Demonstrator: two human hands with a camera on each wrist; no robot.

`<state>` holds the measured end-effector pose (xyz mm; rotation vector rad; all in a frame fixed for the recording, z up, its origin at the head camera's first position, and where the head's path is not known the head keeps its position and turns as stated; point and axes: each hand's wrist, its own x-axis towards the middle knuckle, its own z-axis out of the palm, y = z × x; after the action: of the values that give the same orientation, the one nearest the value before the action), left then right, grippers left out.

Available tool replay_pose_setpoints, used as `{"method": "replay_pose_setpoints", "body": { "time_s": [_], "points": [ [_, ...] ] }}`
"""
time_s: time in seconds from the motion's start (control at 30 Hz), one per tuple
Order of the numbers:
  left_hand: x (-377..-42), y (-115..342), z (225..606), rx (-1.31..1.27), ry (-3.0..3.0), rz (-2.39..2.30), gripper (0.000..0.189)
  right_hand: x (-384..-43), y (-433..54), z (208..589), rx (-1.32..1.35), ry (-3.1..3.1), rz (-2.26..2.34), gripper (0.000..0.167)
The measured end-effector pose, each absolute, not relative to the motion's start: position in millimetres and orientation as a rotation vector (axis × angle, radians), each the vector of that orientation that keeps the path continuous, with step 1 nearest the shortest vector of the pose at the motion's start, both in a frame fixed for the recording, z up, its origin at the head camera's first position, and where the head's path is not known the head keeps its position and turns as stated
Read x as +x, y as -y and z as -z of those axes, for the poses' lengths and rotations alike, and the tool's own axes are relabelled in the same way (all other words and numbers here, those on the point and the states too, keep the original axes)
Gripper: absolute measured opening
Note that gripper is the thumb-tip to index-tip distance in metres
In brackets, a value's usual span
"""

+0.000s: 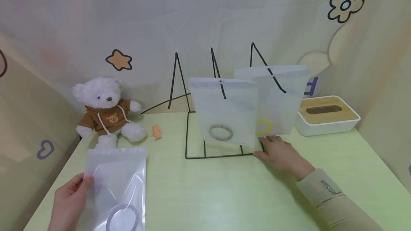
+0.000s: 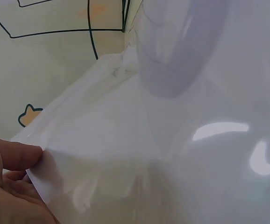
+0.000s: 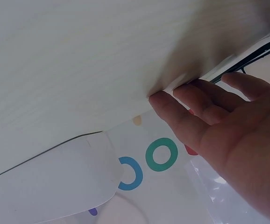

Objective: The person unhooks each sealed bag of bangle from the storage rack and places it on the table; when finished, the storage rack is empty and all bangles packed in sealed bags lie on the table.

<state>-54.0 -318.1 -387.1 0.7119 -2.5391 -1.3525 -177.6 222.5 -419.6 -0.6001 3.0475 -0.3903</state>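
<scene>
My left hand [image 1: 69,197] pinches the left edge of a clear-fronted plastic bag [image 1: 110,174] between thumb and fingers; a pale purple ring [image 1: 111,208] shows low inside it. At the front right corner of a black wire display rack [image 1: 187,134], my right hand [image 1: 279,152] rests with fairly straight fingers [image 3: 179,116], fingertips at the tabletop beside the base wire. Two whitish bags hang on the rack's prongs: the middle bag [image 1: 224,106] has a grey ring [image 1: 210,133] in it, the right bag [image 1: 285,106] a yellow ring [image 1: 269,127]. The left prong [image 1: 173,77] is bare.
A white teddy bear in a brown hoodie [image 1: 102,117] sits at the back left of the pale table [image 1: 205,191], with a small orange figure [image 1: 156,132] beside it. Back right stands a wood-topped tissue box [image 1: 330,127]. A patterned curtain [image 1: 144,20] closes off the back.
</scene>
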Motion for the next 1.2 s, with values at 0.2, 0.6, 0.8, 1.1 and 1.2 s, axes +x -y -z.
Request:
{"method": "replay_pose_setpoints", "body": {
  "time_s": [0.2, 0.6, 0.8, 1.1, 1.2],
  "points": [
    [-54.2, 317.4, 391.0, 0.705, 2.611, 1.327, 0.052, -178.2, -222.6, 420.8, -0.61, -3.055, 0.383, 0.064],
    [-55.8, 318.5, 399.5, 0.754, 2.729, 1.313, 0.058, -177.7, -222.4, 419.1, -0.621, -3.046, 0.4, 0.064],
    [-54.5, 322.7, 399.2, 0.727, 2.816, 1.324, 0.062, -177.5, -222.5, 418.7, -0.595, -3.039, 0.405, 0.064],
    [-58.1, 329.6, 398.3, 0.633, 2.975, 1.292, 0.075, -177.2, -222.7, 419.8, -0.613, -3.045, 0.42, 0.065],
    [-58.3, 331.5, 398.2, 0.633, 3.006, 1.238, 0.078, -177.1, -222.4, 418.9, -0.613, -3.045, 0.418, 0.065]
  ]
}}
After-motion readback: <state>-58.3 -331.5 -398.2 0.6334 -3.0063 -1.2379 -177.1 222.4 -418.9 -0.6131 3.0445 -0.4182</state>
